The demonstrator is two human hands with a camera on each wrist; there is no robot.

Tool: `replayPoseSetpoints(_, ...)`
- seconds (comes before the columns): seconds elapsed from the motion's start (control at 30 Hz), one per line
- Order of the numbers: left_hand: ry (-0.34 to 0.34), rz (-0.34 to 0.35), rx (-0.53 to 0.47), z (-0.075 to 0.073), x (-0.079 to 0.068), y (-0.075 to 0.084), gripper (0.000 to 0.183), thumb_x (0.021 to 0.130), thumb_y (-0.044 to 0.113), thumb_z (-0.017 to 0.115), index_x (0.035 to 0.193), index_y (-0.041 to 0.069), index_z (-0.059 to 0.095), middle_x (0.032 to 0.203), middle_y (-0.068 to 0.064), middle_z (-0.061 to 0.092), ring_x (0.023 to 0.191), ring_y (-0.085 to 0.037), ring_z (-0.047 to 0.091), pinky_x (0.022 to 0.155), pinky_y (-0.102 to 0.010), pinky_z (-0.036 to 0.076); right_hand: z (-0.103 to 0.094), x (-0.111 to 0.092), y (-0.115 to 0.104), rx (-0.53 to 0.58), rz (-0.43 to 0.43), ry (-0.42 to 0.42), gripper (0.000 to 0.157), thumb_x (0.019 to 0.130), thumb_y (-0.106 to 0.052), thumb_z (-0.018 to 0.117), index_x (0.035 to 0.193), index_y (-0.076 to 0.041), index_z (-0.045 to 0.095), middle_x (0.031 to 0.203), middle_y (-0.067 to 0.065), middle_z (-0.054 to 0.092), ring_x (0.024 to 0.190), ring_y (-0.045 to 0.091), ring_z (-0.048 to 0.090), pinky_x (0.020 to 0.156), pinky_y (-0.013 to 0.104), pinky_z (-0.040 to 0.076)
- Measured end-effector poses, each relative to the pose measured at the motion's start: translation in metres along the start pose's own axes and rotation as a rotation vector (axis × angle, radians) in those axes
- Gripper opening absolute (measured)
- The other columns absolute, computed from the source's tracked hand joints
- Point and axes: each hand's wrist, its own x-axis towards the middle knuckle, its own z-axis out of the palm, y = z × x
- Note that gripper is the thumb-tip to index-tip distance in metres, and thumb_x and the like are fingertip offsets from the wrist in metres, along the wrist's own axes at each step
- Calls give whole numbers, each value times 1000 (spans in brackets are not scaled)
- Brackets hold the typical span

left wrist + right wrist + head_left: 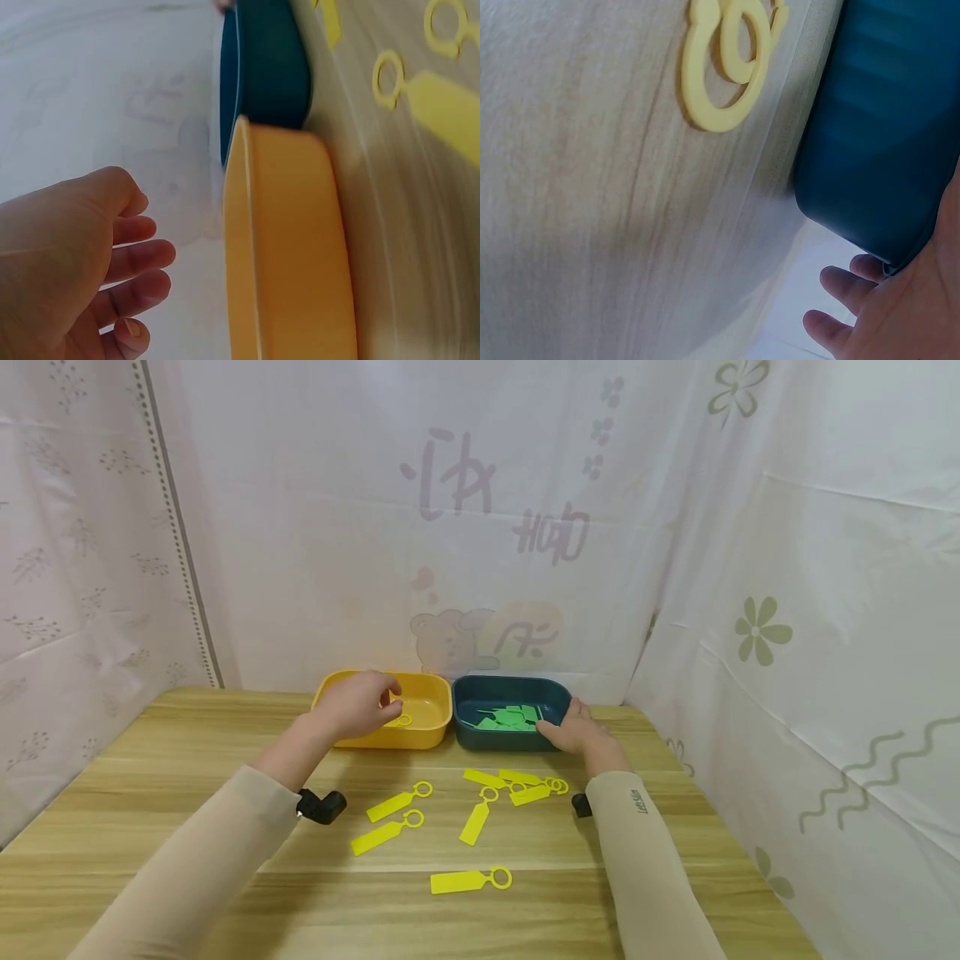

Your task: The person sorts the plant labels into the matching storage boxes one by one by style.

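Left hand (358,706): loosely curled, empty, above yellow bin (397,739) left of teal bin (495,742) | Right hand (581,732): at teal bin's right rim, whether gripping cannot be told | 7 yellow tags (457,882): worktop (360,922), in front and front-left of teal bin; probably light, flexible, slick; pinch ring, thin neck may bend

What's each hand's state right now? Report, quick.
Left hand: open, loosely relaxed, holding nothing, above the orange-yellow bin.
Right hand: open, touching the right end of the dark teal bin.
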Motion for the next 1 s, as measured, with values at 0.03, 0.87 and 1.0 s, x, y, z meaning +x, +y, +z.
replayPoseSetpoints(0.03, -5, 9, 8, 2, 1, 5, 36, 106, 28, 66, 132, 4, 74, 109, -10, 75, 88, -24, 65, 82, -41, 58, 0, 0, 0, -2, 1, -1, 113, 108, -67, 42, 169, 12, -12, 180, 34, -9, 167, 58, 7, 134, 73, 9)
replayPoseSetpoints(0.87, -229, 276, 133, 110, 23, 110, 29, 108, 29, 70, 134, 16, 76, 116, 0, 71, 94, -15, 64, 87, -34, 61, 0, 4, 2, 27, 44, -7, 119, 104, -72, 46, 171, 8, -13, 182, 31, -9, 166, 60, 10, 134, 72, 14)
replayPoseSetpoints(1.0, -258, 310, 134, 123, 27, 116, 33, 109, 25, 69, 141, 17, 74, 126, 0, 73, 105, -18, 66, 97, -35, 60, 1, 8, 5, 32, 55, -3, 123, 102, -75, 49, 171, 7, -12, 182, 32, -7, 164, 61, 14, 132, 74, 18)
